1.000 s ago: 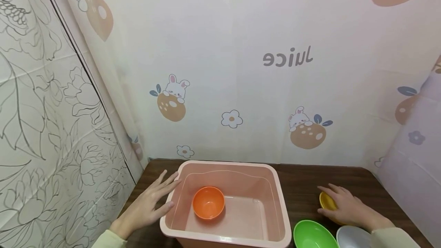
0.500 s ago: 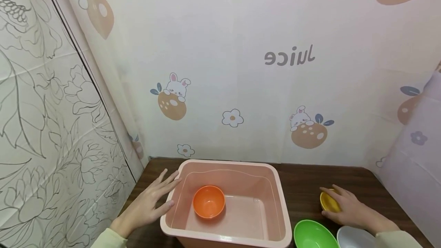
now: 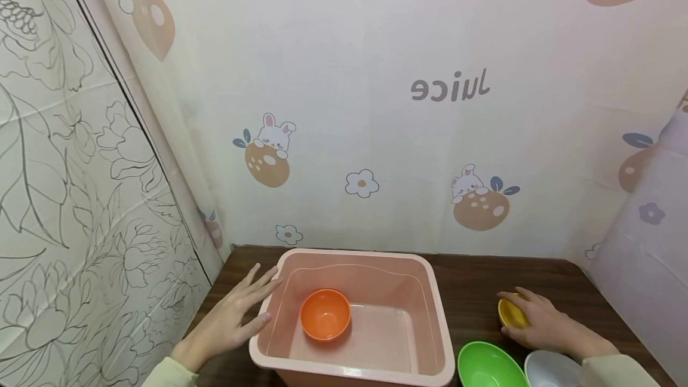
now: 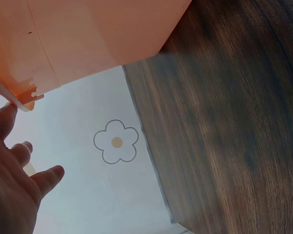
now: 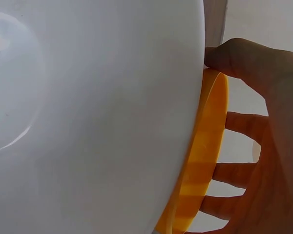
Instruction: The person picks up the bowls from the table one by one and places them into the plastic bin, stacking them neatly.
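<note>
My left hand point(image 3: 228, 321) has its fingers spread, with fingertips touching the left rim of a pink plastic tub point(image 3: 441, 315). In the left wrist view the fingers point(image 4: 48, 180) look fairly straight beside the tub's wall point(image 4: 97, 34). An orange bowl point(image 3: 325, 315) sits upright inside the tub, toward its left. To the right of the tub, my right hand point(image 3: 550, 322) holds a yellow bowl point(image 3: 512, 313) by its rim. The right wrist view shows thumb and fingers at the yellow rim point(image 5: 202, 146), part of which a white bowl point(image 5: 112, 97) hides.
A green bowl point(image 3: 490, 366) stands beside the tub's front right corner, next to the pale bowl point(image 3: 553, 368) below my right wrist. Everything stands on a dark wooden table point(image 3: 467, 282), with a printed curtain point(image 3: 365, 106) behind.
My right hand shifts slightly right at first, then barely moves, staying on the yellow bowl. The left hand and the tub hold still.
</note>
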Available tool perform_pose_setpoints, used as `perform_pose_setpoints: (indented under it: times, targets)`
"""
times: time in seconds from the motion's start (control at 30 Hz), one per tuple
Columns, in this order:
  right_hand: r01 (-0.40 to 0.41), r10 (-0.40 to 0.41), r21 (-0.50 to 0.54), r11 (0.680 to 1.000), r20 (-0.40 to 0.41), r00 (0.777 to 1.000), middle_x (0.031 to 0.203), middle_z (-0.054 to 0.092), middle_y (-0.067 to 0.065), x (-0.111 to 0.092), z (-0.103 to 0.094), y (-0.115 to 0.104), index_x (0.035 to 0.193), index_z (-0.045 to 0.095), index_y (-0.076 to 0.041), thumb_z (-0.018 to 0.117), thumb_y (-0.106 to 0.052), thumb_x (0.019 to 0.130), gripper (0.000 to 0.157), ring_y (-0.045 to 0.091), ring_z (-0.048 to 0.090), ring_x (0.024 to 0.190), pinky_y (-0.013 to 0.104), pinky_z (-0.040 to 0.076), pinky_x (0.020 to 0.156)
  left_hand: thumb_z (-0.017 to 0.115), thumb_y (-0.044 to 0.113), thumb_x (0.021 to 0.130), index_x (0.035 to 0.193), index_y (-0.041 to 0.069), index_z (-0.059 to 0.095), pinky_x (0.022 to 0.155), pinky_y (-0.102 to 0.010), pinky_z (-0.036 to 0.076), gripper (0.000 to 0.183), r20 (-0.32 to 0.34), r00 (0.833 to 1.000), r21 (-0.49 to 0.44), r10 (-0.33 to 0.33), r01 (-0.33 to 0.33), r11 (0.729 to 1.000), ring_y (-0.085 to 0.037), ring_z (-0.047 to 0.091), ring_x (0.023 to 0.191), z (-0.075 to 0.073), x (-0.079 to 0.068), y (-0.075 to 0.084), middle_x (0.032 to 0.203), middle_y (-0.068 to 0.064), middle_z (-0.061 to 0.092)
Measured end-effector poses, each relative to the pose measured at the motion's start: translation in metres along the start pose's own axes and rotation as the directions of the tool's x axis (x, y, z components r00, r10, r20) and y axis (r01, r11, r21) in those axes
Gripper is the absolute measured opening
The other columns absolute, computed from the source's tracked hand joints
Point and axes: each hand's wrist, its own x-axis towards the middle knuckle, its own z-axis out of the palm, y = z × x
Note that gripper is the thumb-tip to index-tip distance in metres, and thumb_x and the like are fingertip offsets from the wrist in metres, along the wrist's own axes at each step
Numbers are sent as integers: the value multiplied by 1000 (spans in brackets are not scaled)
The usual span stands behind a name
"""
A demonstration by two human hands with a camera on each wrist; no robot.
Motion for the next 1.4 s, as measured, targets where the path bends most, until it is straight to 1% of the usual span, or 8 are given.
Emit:
perform_pose_setpoints:
  times: [0.17, 0.4, 0.6, 0.9, 1.13, 1.3, 1.4]
  targets:
    - [24, -25, -8, 1000, -13, 1000, 141, 45, 43, 0, 1, 1, 139, 59, -6, 78, -43, 86, 68, 67, 52, 111, 75, 52, 65, 71, 30, 94, 154, 22, 50, 108, -67, 42, 64, 2, 1000, -6, -3, 3, 1000, -41, 31, 154, 0, 0, 0, 163, -2, 43]
    - [49, -50, -18, 999, -63, 997, 138, 49, 40, 0, 5, 3, 133, 63, -8, 79, -43, 84, 62, 63, 56, 109, 70, 54, 65, 71, 30, 94, 154, 21, 51, 108, -67, 43, 64, 4, 1000, -11, -5, 5, 1000, -41, 30, 154, -1, 0, 0, 163, -2, 43]
    - [44, -45, -20, 999, -57, 997, 139, 49, 40, 0, 7, 6, 134, 63, -8, 79, -44, 85, 63, 62, 56, 109, 70, 55, 62, 70, 30, 94, 154, 21, 50, 107, -68, 43, 64, 8, 1000, -17, -7, 7, 1000, -41, 29, 154, -1, 0, 1, 164, -2, 43]
    - [39, -39, -7, 999, -49, 998, 140, 48, 41, 2, 7, 8, 136, 61, -7, 79, -44, 85, 65, 64, 55, 110, 73, 53, 66, 70, 30, 94, 155, 22, 49, 107, -68, 44, 64, 8, 1000, -17, -11, 11, 1000, -41, 30, 154, -1, 0, 1, 164, -2, 42]
    - [33, -33, -7, 999, -32, 999, 141, 46, 42, 1, 5, 8, 137, 60, -7, 78, -44, 86, 66, 65, 54, 111, 73, 53, 66, 71, 30, 94, 154, 21, 50, 107, -68, 43, 64, 3, 1000, -20, -8, 8, 1000, -41, 30, 154, -1, -1, 2, 163, -2, 43]
    - [24, -24, -5, 1000, -32, 999, 141, 45, 42, 1, 5, 6, 138, 61, -8, 78, -46, 86, 67, 66, 53, 112, 73, 53, 65, 71, 30, 94, 154, 21, 51, 106, -69, 44, 63, 4, 1000, -20, -15, 15, 1000, -38, 29, 155, -2, -1, 2, 163, -2, 43]
    - [20, -20, -9, 1000, -36, 999, 142, 45, 42, 0, 5, 5, 138, 61, -8, 78, -46, 86, 67, 66, 53, 113, 72, 54, 64, 71, 30, 94, 153, 21, 51, 106, -69, 44, 63, 0, 1000, -20, -13, 13, 1000, -39, 29, 155, -2, -1, 3, 163, -3, 43]
